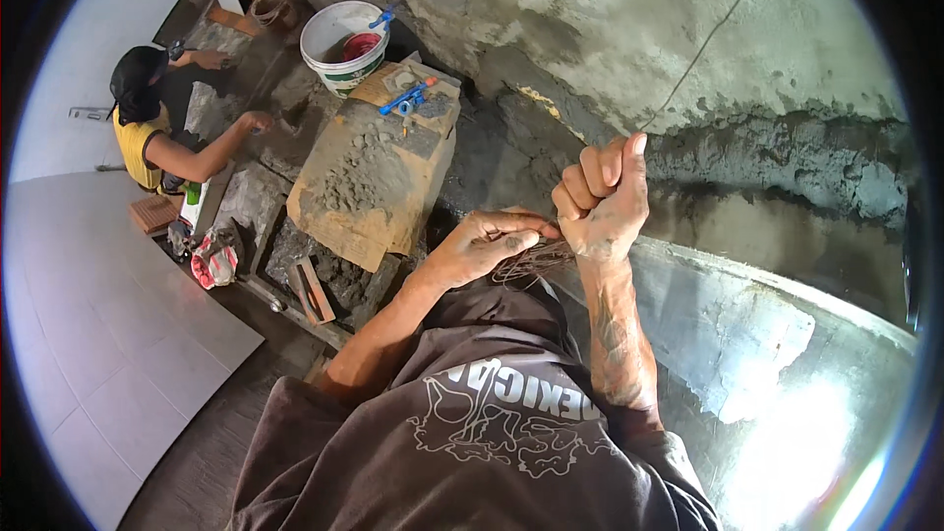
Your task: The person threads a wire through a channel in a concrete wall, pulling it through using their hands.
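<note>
A loose tangle of thin reddish-brown strands (536, 264), string or wire, hangs in loops in front of my shirt. My left hand (497, 246) pinches it with thumb and fingertips. Just to the right and raised higher, my right hand (603, 199) is closed in a fist, its thumb pointing up along the curled fingers. From that thumb's tip a thin dark strand (704, 44) runs up and right across the plastered wall; I cannot tell whether it joins the tangle. What lies inside the right fist is hidden.
Left of me, cement-smeared cardboard (369, 177) carries blue clips (406, 98). Behind it stands a white bucket (339, 44). A trowel-like tool (313, 290) lies near my left elbow. A co-worker (162, 123) in yellow bends at far left. Rough mortar (777, 162) bands the wall at right.
</note>
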`<state>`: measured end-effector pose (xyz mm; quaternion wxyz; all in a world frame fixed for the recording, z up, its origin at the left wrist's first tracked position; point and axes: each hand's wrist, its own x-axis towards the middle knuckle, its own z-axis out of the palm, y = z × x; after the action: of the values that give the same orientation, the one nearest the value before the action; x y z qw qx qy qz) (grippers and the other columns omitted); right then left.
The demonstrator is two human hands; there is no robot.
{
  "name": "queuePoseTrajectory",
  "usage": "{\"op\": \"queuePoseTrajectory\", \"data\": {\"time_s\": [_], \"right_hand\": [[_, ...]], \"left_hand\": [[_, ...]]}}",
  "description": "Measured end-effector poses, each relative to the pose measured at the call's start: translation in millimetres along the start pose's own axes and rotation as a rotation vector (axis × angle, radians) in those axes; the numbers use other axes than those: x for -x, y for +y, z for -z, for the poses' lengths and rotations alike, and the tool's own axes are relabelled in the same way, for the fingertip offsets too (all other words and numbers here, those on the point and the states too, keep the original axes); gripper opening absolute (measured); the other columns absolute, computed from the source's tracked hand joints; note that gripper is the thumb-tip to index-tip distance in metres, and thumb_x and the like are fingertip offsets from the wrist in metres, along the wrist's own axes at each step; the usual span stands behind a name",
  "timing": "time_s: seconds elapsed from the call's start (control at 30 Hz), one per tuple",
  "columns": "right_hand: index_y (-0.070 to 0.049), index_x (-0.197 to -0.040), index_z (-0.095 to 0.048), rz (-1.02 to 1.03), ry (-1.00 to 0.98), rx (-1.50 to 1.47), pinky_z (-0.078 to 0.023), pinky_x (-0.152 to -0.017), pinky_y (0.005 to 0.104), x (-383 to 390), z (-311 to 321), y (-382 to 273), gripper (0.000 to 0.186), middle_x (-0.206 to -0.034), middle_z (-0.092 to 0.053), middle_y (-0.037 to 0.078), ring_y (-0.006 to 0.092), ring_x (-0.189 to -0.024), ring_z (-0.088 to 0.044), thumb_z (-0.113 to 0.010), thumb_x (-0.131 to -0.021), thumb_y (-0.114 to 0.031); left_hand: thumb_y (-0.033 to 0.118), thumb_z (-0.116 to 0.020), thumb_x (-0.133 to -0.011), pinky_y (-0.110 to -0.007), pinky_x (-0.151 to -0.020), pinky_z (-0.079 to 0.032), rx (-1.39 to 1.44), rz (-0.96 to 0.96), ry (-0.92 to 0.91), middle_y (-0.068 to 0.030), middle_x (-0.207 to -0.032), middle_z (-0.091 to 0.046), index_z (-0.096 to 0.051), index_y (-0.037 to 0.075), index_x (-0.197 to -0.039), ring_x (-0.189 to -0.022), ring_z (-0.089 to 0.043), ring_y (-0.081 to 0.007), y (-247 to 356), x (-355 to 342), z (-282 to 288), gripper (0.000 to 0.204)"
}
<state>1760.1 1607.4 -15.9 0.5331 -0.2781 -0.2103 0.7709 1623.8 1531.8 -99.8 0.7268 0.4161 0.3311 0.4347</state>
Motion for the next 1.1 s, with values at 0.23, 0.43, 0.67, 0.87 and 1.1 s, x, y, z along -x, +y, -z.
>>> {"op": "queuePoseTrajectory", "data": {"time_s": [0.23,0.43,0.67,0.87,1.1], "right_hand": [[-0.012,-0.067,-0.039,0.029,-0.029,0.05,-0.013,-0.039,0.0257,0.1,-1.2,-10.3,0.047,-0.053,-0.02,-0.005,0.007,-0.045,-0.014,-0.041,-0.098,-0.047],[-0.013,-0.066,-0.037,0.01,-0.089,0.039,-0.015,-0.037,0.0244,6.7,-10.5,-15.4,0.048,-0.053,-0.02,-0.005,0.0073,-0.044,-0.014,-0.04,-0.098,-0.049],[-0.013,-0.065,-0.035,-0.03,-0.229,-0.087,-0.014,-0.036,0.0245,4.4,-10.3,-25.8,0.049,-0.053,-0.019,-0.004,0.0077,-0.043,-0.013,-0.039,-0.097,-0.05],[-0.012,-0.065,-0.036,-0.043,-0.25,-0.066,-0.014,-0.038,0.0252,7.7,-5.2,-24.1,0.048,-0.053,-0.021,-0.005,0.007,-0.043,-0.014,-0.039,-0.098,-0.047],[-0.014,-0.065,-0.036,0.064,-0.216,0.161,-0.014,-0.04,0.027,7.1,-14.4,-12.3,0.047,-0.053,-0.023,-0.004,0.0087,-0.044,-0.016,-0.045,-0.095,-0.049]], "left_hand": [[0.015,-0.06,-0.092,-0.027,-0.088,-0.042,0.14,0.006,-0.026,-0.0076,-0.111,-0.062,-0.067,-0.002,-0.106,-0.1,-0.055,-0.0124,0.2,-11.7,-11.7,0.023],[0.025,-0.058,-0.093,-0.028,-0.087,-0.043,0.161,-0.144,-0.169,-0.0068,-0.106,-0.063,-0.066,-0.003,-0.097,-0.097,-0.057,-0.014,0.3,-18.9,-6.4,0.029],[0.027,-0.052,-0.096,-0.034,-0.084,-0.049,0.534,0.073,-0.307,-0.0111,-0.096,-0.063,-0.064,-0.005,-0.096,-0.094,-0.064,-0.0224,2.6,-14.3,-11.9,0.034],[0.031,-0.056,-0.094,-0.026,-0.086,-0.039,0.156,0.014,-0.166,-0.005,-0.099,-0.058,-0.067,-0.002,-0.078,-0.098,-0.053,-0.0128,7.6,-12.5,-8.3,0.038],[0.03,-0.053,-0.096,-0.03,-0.092,-0.038,-0.048,-0.152,-0.072,-0.0108,-0.127,-0.052,-0.07,0.002,-0.084,-0.115,-0.048,-0.0175,15.1,-6.4,-4.2,0.034]]}}
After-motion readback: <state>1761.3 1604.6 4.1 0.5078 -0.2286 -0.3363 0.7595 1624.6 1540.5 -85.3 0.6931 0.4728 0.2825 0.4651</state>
